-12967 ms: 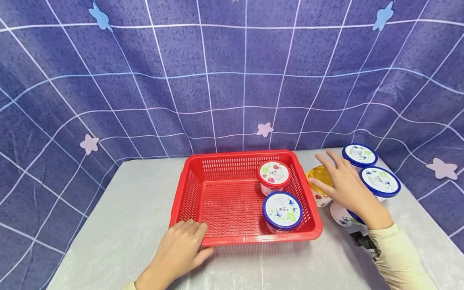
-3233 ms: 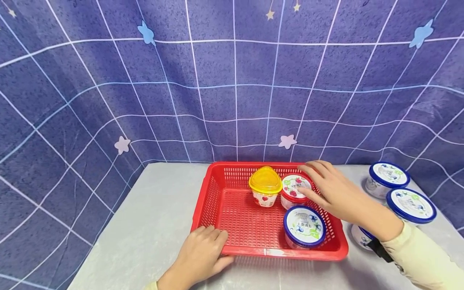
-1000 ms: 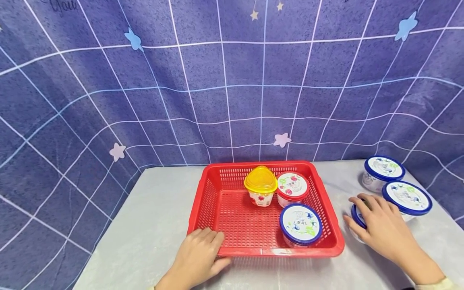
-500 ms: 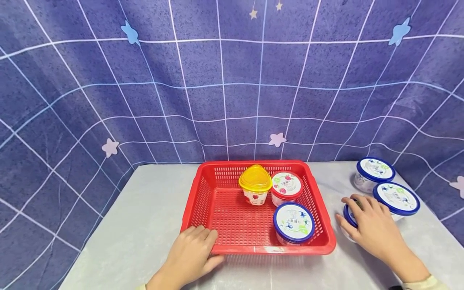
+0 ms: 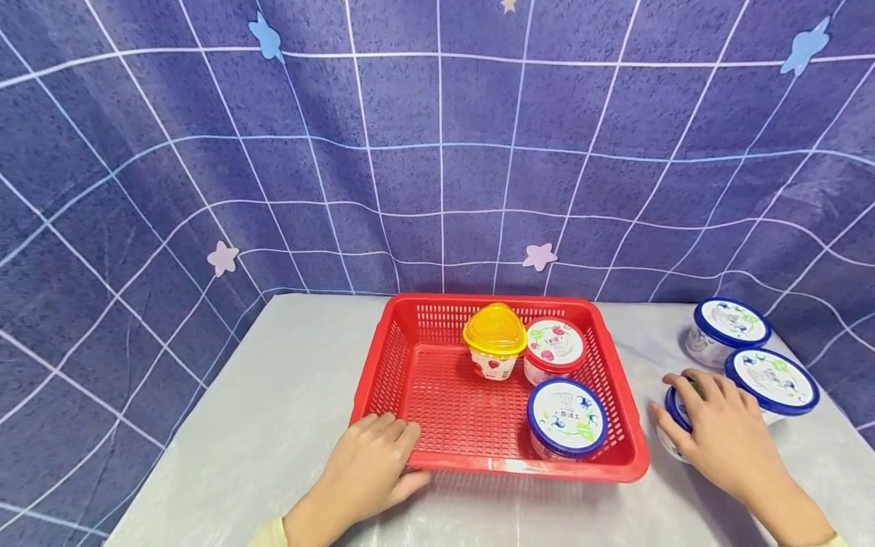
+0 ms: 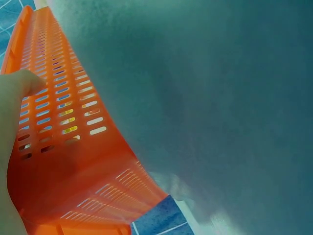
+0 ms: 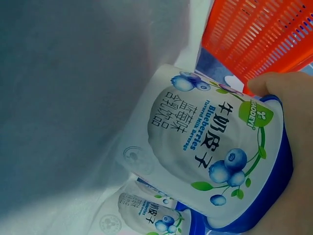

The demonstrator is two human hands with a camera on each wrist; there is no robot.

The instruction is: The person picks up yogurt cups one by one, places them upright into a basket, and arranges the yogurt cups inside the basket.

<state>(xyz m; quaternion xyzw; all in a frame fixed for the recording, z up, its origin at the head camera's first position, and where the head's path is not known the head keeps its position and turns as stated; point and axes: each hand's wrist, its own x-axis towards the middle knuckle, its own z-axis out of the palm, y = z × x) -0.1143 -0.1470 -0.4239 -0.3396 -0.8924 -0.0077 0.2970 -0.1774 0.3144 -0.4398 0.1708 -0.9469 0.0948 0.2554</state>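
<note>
My left hand (image 5: 369,467) grips the near left rim of a red plastic basket (image 5: 451,460), with the thumb pressed on the outer wall in the left wrist view. At the right, my right hand (image 5: 726,441) grips a blue-lidded blueberry milk drink cup (image 7: 210,147) from above, fingers around its lid. That cup stands upright on the table, mostly covered by the hand in the head view. Inside the basket are a yellow-lidded cup (image 5: 495,334), a red-lidded cup (image 5: 555,346) and a blue-lidded cup (image 5: 567,418).
Two more blue-lidded cups, one farther back (image 5: 731,323) and one nearer (image 5: 772,381), stand right of and behind the right hand. A grey-white table (image 5: 273,380) carries everything. A purple-blue curtain (image 5: 437,175) closes off the back and sides.
The yellow-lidded cup went from the table at right into the basket, beside the red-lidded one. My right hand then left the basket for the near blue-lidded cup. The left hand stayed on the rim.
</note>
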